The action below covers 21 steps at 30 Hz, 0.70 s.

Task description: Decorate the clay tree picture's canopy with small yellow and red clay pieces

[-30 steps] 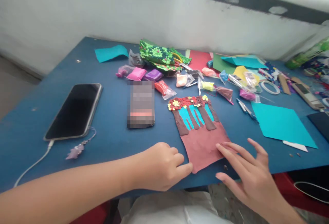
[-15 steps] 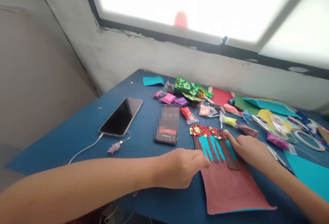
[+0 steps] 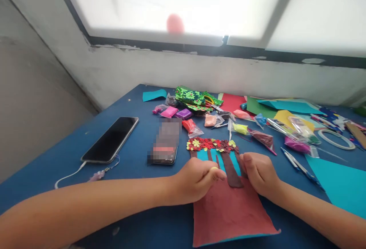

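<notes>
A clay picture [image 3: 228, 211] on a turquoise sheet lies before me, with a reddish-brown lower part, dark brown trunks and a band of red and yellow clay flowers [image 3: 206, 144] along its top. My left hand [image 3: 197, 180] is closed above its left side, thumb against the curled fingers. A speck of pale yellow shows at the thumb tip, too small to name. At the picture's right edge my right hand [image 3: 260, 174] is closed, its thumb by the outermost trunk and its fingers curled round the edge, partly hidden.
Two phones lie left, a black one [image 3: 111, 138] on a white cable and a smaller one [image 3: 164, 157]. Behind the picture are several clay packets, including yellow [image 3: 240, 128] and red [image 3: 192, 127]. Tweezers [image 3: 303, 169], a turquoise sheet [image 3: 340, 184] and a tape roll [image 3: 336, 139] lie right.
My right hand has drawn back from the flower band down to the picture's right edge, and its fingers have curled. My left hand has turned slightly, showing the thumb. The view has shifted right.
</notes>
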### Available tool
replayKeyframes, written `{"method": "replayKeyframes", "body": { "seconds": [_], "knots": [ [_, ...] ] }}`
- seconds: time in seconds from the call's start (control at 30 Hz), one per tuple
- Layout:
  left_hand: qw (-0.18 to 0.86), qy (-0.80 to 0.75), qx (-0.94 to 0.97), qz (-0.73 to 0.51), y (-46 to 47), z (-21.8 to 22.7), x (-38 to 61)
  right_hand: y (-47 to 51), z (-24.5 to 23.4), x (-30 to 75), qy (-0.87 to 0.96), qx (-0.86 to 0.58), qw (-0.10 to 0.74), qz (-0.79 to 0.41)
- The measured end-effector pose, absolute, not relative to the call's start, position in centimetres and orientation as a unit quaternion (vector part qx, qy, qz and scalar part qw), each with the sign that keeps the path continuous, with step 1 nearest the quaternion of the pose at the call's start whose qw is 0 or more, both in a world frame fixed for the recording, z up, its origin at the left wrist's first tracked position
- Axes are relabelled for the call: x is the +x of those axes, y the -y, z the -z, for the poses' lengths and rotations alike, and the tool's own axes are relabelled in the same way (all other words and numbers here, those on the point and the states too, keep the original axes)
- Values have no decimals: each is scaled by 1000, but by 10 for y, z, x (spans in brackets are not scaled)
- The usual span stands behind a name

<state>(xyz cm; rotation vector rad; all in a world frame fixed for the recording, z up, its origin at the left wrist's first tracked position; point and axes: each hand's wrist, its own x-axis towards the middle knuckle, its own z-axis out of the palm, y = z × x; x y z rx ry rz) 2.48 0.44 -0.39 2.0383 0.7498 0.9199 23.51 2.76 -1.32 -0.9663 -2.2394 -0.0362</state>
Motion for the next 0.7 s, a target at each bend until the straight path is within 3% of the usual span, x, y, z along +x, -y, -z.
{"method": "replayKeyframes", "body": {
  "seconds": [0.33,0.53,0.7],
  "knots": [
    [450,-291,754,-379,-14,14,20,-25,8,240,920,-213,328,30],
    [579,-290,637,-418,-16,20,20,-27,20,242,919,-192,344,30],
    [366,-232,816,-382,-12,15,11,-24,27,247,909,-193,362,77]
  ]
}}
